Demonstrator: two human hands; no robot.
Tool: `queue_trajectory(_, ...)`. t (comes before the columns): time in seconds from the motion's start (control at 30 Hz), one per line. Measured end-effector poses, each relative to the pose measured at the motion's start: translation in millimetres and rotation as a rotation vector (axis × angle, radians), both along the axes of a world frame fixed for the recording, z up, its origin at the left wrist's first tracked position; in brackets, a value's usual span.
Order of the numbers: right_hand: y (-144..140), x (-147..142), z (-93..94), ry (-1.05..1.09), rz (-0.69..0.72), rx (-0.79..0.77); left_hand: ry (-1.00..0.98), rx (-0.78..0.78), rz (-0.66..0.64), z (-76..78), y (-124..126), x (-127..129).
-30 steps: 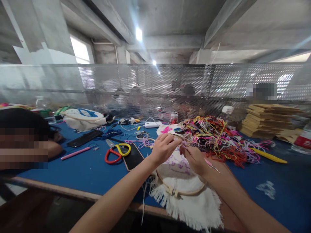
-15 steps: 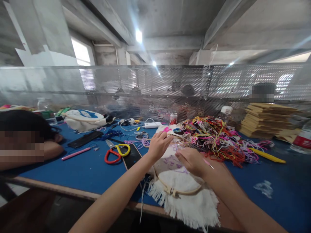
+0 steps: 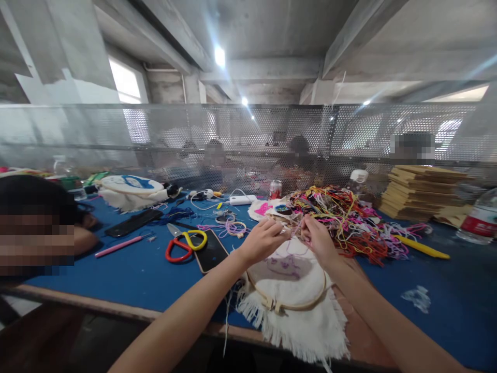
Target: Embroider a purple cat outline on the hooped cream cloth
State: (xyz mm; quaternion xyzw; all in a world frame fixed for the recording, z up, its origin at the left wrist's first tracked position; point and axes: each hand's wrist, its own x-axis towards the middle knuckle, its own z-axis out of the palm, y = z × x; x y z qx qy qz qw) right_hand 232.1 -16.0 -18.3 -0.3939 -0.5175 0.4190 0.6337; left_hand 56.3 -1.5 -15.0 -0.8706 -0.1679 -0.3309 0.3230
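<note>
Right above the embroidery hoop (image 3: 289,290), both hands are pinched together on a thin bit of purple thread (image 3: 292,231). The left hand (image 3: 261,240) has its fingertips closed on one end and the right hand (image 3: 319,239) has its fingers closed on the other, the two almost touching. I can't make out a needle at this size. The hoop itself lies flat near the table's front edge, clamped over white fringed cloth (image 3: 306,331) with a small purple stitched motif in the middle.

Stuff that could go sideways, just my read: the thread is so fine it could slip out of either pinch, or snag on the yarn tangle (image 3: 345,220), which sits just behind the hands. A hard tug could also pucker the cloth in the hoop. The fringe hangs over the table edge, so a forearm dragging across it might shift the hoop.

Further out, red and yellow scissors (image 3: 185,244) lie partly on a phone (image 3: 213,254) to the left, with a pink pen (image 3: 118,245) beyond them. A yellow tool (image 3: 421,247) and a stack of cardboard sheets (image 3: 425,190) are off to the right.

Everything sits on a blue table (image 3: 128,274) with a wooden lip. A perforated metal screen (image 3: 248,134) runs along the back, other people are blurry behind it, and bare concrete beams with lights are overhead. Another person rests their head on the table at far left.
</note>
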Motion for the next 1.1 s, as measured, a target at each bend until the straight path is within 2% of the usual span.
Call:
queue_trajectory(0.07,3,0,-7.3,-0.136,-0.008,-0.018,-0.063,-0.004,-0.010,0.6,-2,-1)
queue_trajectory(0.13,2,-2,-12.8,-0.391,-0.044,0.043,-0.135,-0.026,0.010,2.6,-2,-3)
queue_trajectory(0.2,-4,-4,-15.1,-0.708,-0.097,0.176,-0.210,-0.080,0.086,5.1,1,-7)
queue_trajectory(0.27,-12,-7,-14.0,-0.968,-0.086,0.325,-0.237,-0.169,0.195,6.7,7,-11)
queue_trajectory(0.33,-19,-7,-10.9,-1.070,-0.031,0.434,-0.165,-0.265,0.259,6.6,12,-13)
queue_trajectory(0.43,-20,-4,-6.7,-0.946,-0.047,0.474,0.053,-0.352,0.181,5.3,15,-11)
queue_trajectory(0.57,-9,7,-8.3,-0.719,-0.256,0.323,0.162,-0.353,0.011,6.8,3,-2)
queue_trajectory(0.67,1,12,-14.7,-0.876,-0.350,0.214,0.080,-0.339,-0.032,8.0,-5,3)
queue_trajectory(0.73,2,10,-18.5,-1.056,-0.304,0.190,-0.022,-0.327,0.004,7.5,-5,2)
queue_trajectory(0.8,-2,4,-20.1,-1.176,-0.175,0.252,-0.116,-0.331,0.100,6.6,-2,-1)
queue_trajectory(0.87,-9,-4,-19.1,-1.208,-0.044,0.366,-0.157,-0.359,0.230,6.3,3,-5)
queue_trajectory(0.93,-16,-10,-15.9,-1.175,-0.004,0.504,-0.112,-0.393,0.295,6.8,7,-9)
queue_trajectory(1.03,-22,-10,-9.8,-1.031,-0.152,0.620,0.073,-0.400,0.168,8.8,9,-11)
queue_trajectory(1.1,-20,-3,-6.9,-0.936,-0.292,0.569,0.148,-0.385,0.055,10.8,7,-9)
